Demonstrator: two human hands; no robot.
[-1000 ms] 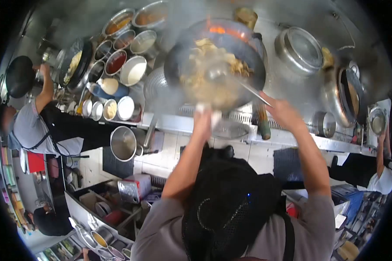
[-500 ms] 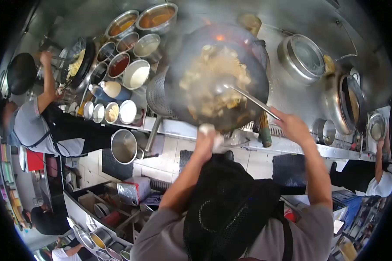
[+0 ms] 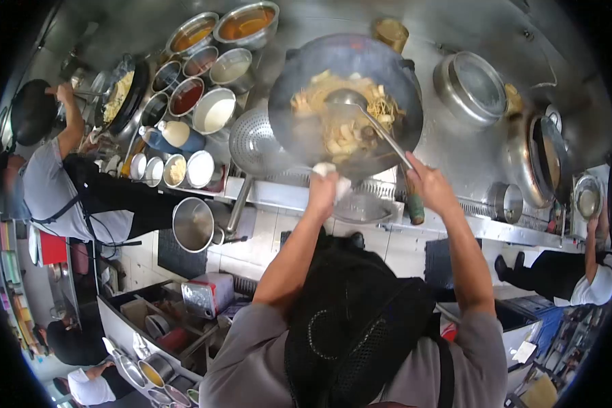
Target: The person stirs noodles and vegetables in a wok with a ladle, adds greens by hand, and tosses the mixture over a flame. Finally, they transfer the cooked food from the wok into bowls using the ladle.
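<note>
A large dark wok (image 3: 296, 81) sits in front of me, with steaming noodles and pale chunks of food (image 3: 347, 139) inside. My left hand (image 3: 321, 197) is closed around a white cloth (image 3: 338, 185) at the wok's near edge; what lies under the cloth is hidden. Wrapped round the long metal handle, my right hand (image 3: 432, 187) holds a ladle (image 3: 347, 98). The ladle's bowl is over the food in the wok. Left of the wok rests a perforated strainer (image 3: 248, 139) with its handle toward me. Below the right hand stands a green-ended bamboo piece (image 3: 415, 207).
Metal bowls of sauce (image 3: 245, 27), a bowl of white contents (image 3: 214, 112) and squeeze bottles (image 3: 175, 134) stand left. A pot (image 3: 194, 224) juts past the counter edge. Lidded pots (image 3: 472, 88) stand right. Co-workers (image 3: 61, 190) are at both sides.
The wok has shifted slightly away and right, and its flame has shrunk. The ladle's bowl has moved up the wok. My right hand has moved left, and steam has thinned.
</note>
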